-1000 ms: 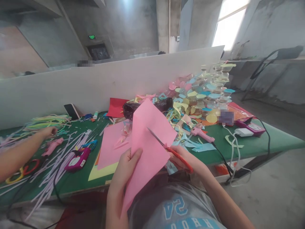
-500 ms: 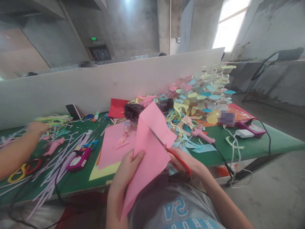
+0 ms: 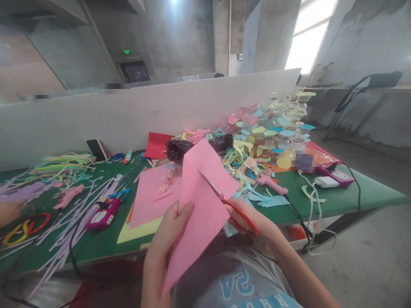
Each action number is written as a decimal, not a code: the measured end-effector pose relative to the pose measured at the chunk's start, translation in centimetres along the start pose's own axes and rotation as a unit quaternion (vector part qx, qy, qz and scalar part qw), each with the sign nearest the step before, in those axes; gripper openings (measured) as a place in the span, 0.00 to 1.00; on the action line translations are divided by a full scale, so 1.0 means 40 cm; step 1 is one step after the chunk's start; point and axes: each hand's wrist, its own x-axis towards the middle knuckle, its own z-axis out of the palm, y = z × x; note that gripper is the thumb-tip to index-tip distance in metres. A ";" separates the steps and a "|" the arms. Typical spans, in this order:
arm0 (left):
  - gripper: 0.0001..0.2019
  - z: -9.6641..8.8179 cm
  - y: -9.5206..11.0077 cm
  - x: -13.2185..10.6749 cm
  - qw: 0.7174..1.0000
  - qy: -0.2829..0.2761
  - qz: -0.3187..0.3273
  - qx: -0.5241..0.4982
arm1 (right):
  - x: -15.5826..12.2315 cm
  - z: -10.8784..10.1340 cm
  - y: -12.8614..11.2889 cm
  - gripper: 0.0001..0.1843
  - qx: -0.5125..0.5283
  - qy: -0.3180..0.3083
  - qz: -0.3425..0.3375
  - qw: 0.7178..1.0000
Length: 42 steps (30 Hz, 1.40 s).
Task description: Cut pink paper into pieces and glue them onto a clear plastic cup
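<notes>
My left hand pinches a large sheet of pink paper near its left edge, thumb on top. In my right hand are red-handled scissors, fingers closed round the handles. The scissor blades lie across the pink paper, pointing to the upper left, and the sheet is partly cut from its right side. More pink paper and a yellow sheet lie stacked on the green table beyond my left hand. A small clear plastic piece rests on that stack.
Paper scraps, a black plastic bag and stacked clear cups with coloured discs fill the back right. Pink glue guns, purple boxes with cords, and lilac strips lie around. A co-worker's hand is at far left.
The co-worker's arm at the left has drawn back toward the picture's edge. My hands, the scissors and the pink paper have hardly moved; the view has shifted slightly.
</notes>
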 end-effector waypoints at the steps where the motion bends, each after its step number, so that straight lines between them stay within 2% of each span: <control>1: 0.27 0.001 -0.002 0.003 1.000 0.009 0.015 -0.007 | -0.001 -0.002 -0.001 0.19 0.004 -0.005 0.002 1.000; 4: 0.27 0.003 -0.005 0.010 0.998 0.039 0.051 -0.020 | -0.003 -0.009 0.001 0.20 -0.003 -0.018 0.008 1.000; 6: 0.26 0.005 -0.005 0.012 0.998 0.045 0.049 -0.017 | -0.003 -0.012 0.005 0.21 -0.019 -0.015 0.005 1.000; 10: 0.26 0.014 -0.003 0.010 0.999 0.028 0.007 -0.020 | -0.007 -0.018 0.004 0.19 -0.032 0.004 -0.039 0.999; 13: 0.25 0.022 -0.003 0.009 1.000 0.011 -0.008 -0.021 | -0.014 -0.022 -0.010 0.16 -0.037 -0.007 -0.064 0.997; 17: 0.24 0.030 0.001 0.008 1.000 0.007 -0.013 -0.020 | -0.018 -0.020 -0.024 0.16 -0.033 -0.012 -0.054 0.998; 27: 0.23 0.030 0.007 0.006 1.000 0.002 -0.009 -0.026 | 0.001 -0.008 0.007 0.19 0.010 0.013 -0.028 0.999; 32: 0.23 0.031 0.002 0.008 0.999 0.003 -0.018 -0.034 | -0.001 -0.010 0.006 0.19 -0.018 0.025 -0.051 0.998; 37: 0.22 0.035 0.003 0.007 0.999 -0.025 -0.026 -0.026 | 0.000 -0.014 0.007 0.18 -0.025 -0.004 -0.075 0.997; 42: 0.22 0.037 0.006 0.006 0.998 -0.043 -0.039 -0.040 | -0.001 -0.008 0.001 0.16 0.005 0.007 -0.067 0.998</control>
